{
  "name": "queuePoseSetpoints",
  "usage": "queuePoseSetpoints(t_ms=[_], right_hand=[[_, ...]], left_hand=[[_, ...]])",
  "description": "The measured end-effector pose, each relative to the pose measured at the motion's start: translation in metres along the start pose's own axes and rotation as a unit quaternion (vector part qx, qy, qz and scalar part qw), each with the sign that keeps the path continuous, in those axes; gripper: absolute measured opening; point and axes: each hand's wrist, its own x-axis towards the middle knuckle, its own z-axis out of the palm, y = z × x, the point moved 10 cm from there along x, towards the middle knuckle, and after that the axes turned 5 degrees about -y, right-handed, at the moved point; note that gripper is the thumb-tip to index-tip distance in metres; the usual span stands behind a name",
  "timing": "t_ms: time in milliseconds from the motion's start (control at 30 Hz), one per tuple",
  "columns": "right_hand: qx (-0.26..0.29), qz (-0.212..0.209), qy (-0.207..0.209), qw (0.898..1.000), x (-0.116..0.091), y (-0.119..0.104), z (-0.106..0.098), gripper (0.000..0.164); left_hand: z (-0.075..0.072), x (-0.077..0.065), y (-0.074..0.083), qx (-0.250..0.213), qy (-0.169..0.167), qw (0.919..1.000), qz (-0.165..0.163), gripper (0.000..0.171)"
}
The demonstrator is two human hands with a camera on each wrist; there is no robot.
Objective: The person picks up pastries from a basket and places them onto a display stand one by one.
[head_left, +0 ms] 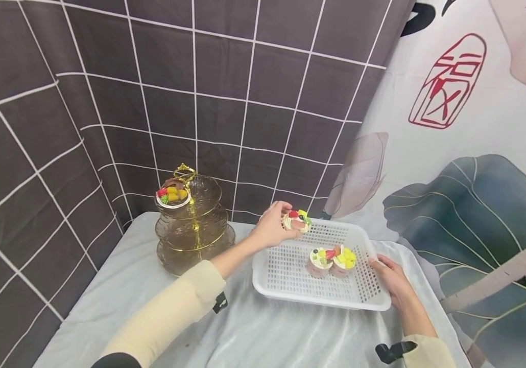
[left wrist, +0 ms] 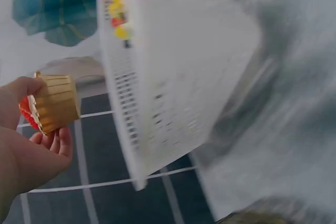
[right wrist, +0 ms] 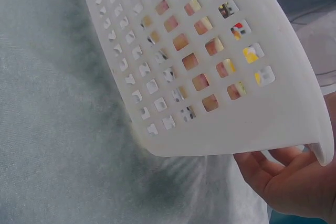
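Left hand (head_left: 274,226) pinches a cupcake (head_left: 294,216) at the basket's (head_left: 286,276) far left corner

Head view: The left hand's thumb and fingers close around the fruit-topped cupcake, which is raised at that corner; whether it hangs inside or just outside the rim, I cannot tell. The right hand (head_left: 391,280) grips the right rim. Inside the basket, a yellow-topped cup (head_left: 343,260) and a mixed-fruit cup (head_left: 320,262) touch each other, right of centre; a wide stretch of mesh floor shows between them and the left wall, a narrower one toward the right. A strip of tablecloth (head_left: 226,332) separates the basket from the tiered stand (head_left: 208,225), whose top tier bears a fruit dessert (head_left: 173,195) at its left edge. The basket's far rim lies near the table's back edge, close to the gridded curtain (head_left: 226,66).

Left wrist view: The thumb presses one side of the cupcake's pleated gold case and curled fingers the other, red topping toward the palm. A gap shows between case and basket rim. A blurred edge of the stand enters at the bottom.

Right wrist view: Bent fingers (right wrist: 257,174) reach beneath the basket's flared rim near a corner. The cups show through the wall's holes, close behind it.
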Motion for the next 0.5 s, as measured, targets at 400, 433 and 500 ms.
queuePoseSetpoints(t_ms=[400,433,500], right_hand=[[-0.006,-0.004,0.002,1.000,0.001,-0.001,0.002,0.069],[-0.006,-0.003,0.003,1.000,0.001,-0.001,0.002,0.069],[-0.007,-0.003,0.005,1.000,0.001,0.000,0.002,0.069]], left_hand=[[-0.084,-0.031,0.040,0.038,0.064,0.9957,0.056,0.071],[-0.089,-0.035,0.039,0.038,0.070,0.9953,0.055,0.071],[-0.096,-0.043,0.036,0.034,0.083,0.9945,0.053,0.071]])
